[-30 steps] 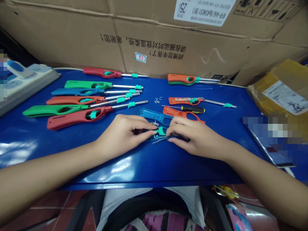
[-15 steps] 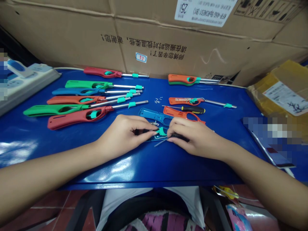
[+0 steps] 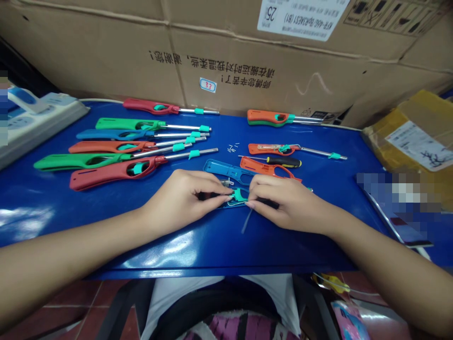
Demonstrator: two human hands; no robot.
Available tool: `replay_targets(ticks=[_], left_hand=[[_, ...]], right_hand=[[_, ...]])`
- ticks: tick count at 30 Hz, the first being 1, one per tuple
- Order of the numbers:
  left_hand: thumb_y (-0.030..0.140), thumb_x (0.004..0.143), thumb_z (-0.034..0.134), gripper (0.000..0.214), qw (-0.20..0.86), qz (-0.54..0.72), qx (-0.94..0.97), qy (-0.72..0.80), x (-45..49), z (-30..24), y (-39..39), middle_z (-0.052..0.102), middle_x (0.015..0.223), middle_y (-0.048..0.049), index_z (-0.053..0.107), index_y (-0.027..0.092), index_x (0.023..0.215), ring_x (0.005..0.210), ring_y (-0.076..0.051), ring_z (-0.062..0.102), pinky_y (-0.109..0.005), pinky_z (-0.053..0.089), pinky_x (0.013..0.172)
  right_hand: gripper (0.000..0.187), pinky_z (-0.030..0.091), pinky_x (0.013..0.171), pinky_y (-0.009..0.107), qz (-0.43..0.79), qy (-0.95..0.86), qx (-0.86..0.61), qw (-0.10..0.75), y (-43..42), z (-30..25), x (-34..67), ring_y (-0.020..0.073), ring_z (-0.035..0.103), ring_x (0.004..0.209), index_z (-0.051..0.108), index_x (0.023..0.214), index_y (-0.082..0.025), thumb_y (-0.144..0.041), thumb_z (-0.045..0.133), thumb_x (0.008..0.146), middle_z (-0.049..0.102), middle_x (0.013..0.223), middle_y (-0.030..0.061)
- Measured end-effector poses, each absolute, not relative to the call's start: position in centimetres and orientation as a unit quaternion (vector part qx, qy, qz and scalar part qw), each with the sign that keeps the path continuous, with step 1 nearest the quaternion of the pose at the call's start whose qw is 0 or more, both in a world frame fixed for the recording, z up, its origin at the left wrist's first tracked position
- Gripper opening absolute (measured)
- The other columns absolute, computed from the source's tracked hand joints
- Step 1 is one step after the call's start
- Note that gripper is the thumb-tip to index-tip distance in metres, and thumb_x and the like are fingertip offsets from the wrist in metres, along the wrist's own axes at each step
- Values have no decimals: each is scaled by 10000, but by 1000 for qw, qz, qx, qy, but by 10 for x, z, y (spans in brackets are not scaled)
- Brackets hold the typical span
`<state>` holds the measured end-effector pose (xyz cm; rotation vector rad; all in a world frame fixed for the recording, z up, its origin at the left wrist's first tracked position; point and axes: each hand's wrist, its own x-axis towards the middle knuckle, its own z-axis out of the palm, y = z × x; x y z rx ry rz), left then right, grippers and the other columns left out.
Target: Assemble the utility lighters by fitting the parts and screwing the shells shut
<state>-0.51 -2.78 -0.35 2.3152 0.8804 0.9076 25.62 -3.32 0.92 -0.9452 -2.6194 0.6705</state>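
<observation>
My left hand (image 3: 182, 198) and my right hand (image 3: 283, 200) meet at the middle of the blue table (image 3: 212, 241). Both pinch a small teal trigger part (image 3: 239, 194) sitting in an open blue lighter shell (image 3: 230, 203). A thin metal rod or wire (image 3: 247, 220) hangs blurred from my right fingers toward the table's front edge. Just behind the hands lie another blue shell half (image 3: 223, 168) and an orange shell half (image 3: 262, 166).
Several finished long-nosed lighters (image 3: 116, 151) in red, green, blue and orange lie at the left. A black-and-yellow screwdriver (image 3: 281, 161), an open orange lighter (image 3: 283, 148), small pins (image 3: 232, 148) and cardboard boxes (image 3: 226, 56) sit behind. A white device (image 3: 38, 123) is far left.
The thin metal rod under my right fingers has swung from lying nearly flat leftward to pointing down toward the front edge. Both hands have barely shifted.
</observation>
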Motion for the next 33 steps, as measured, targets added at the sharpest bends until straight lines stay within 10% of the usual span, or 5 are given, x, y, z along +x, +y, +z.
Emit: replay_targets(ticks=[33], left_hand=[[218, 926, 717, 148, 262, 296, 860, 324, -7, -4, -26, 766, 965, -26, 823, 228, 1029, 852, -137, 731, -230, 589, 790]], right_hand=[[118, 493, 782, 299, 185, -906, -349, 150, -35, 3, 253, 174, 642, 927, 645, 999, -211, -235, 534, 1029, 657, 1028, 56]])
